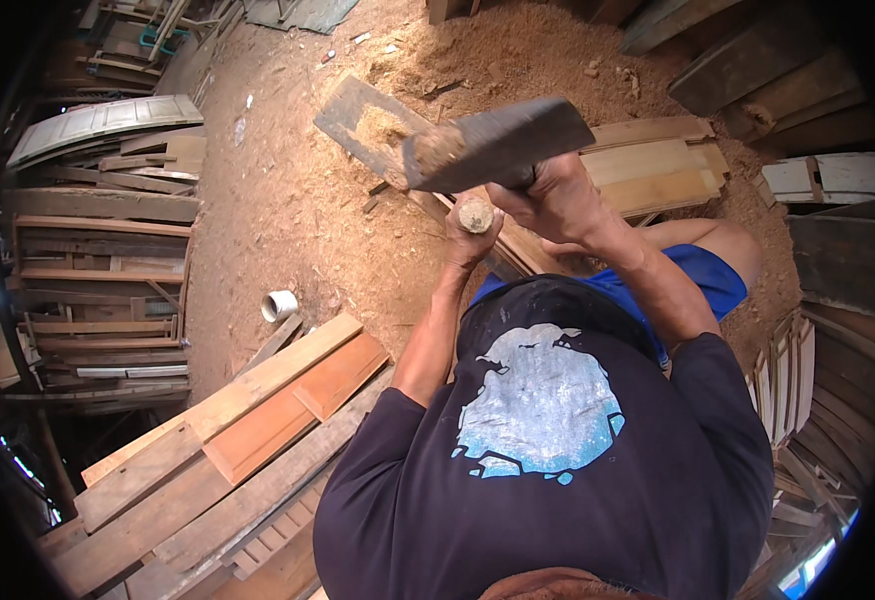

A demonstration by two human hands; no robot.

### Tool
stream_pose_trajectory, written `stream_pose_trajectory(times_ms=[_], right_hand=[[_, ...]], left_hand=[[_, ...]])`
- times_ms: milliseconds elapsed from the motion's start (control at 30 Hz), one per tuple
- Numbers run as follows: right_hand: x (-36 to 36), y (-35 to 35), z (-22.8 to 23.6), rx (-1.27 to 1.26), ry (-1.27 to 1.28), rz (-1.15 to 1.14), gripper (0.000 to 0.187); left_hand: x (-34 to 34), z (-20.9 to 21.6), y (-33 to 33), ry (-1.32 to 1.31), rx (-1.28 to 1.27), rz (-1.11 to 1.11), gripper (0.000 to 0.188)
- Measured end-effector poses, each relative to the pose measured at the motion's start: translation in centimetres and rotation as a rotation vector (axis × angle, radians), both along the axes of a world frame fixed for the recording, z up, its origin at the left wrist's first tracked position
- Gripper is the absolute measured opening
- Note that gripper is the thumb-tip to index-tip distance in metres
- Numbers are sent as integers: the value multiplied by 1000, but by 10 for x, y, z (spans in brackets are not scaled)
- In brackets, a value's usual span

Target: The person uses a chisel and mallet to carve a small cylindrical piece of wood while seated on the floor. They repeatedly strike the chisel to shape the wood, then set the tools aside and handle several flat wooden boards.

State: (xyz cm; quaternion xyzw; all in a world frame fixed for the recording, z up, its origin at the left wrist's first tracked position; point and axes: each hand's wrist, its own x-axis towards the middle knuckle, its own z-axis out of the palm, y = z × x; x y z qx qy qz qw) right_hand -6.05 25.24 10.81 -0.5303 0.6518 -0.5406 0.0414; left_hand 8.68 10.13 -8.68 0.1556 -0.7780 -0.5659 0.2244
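Observation:
My right hand (550, 205) is closed round the handle of a wooden mallet (513, 145). Its big dark block head is raised above the work, with a worn brown end toward the left. My left hand (470, 243) grips an upright chisel (476, 215), of which only the round wooden butt shows; the blade is hidden below. Beneath them a long wooden board (346, 112) runs from between my legs away to the upper left. Pale wood chips (383, 128) lie on it. The mallet head covers part of the board and is apart from the chisel butt.
Stacked planks and panels (288, 400) lie at my near left. More timber (108, 240) is piled along the left side, and pale boards (653, 165) lie beyond my right knee. A white cup-like ring (279, 306) rests on the sawdust-covered floor (288, 200). Dark beams (778, 90) stand far right.

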Motion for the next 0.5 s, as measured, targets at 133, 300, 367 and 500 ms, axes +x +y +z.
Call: stream_pose_trajectory(times_ms=[133,300,367,500], right_hand=[[-3,15,-38,606,179,-54,22],[-6,28,-22,588,-93,-101,31],[-4,28,-14,447,-315,-56,28],[-18,28,6,174,-480,-86,35]], left_hand=[[-8,-1,12,95,-71,80,31],[-16,30,-3,-131,-74,-23,29],[-26,15,-24,-34,266,191,28],[-39,75,-54,-7,121,222,18]])
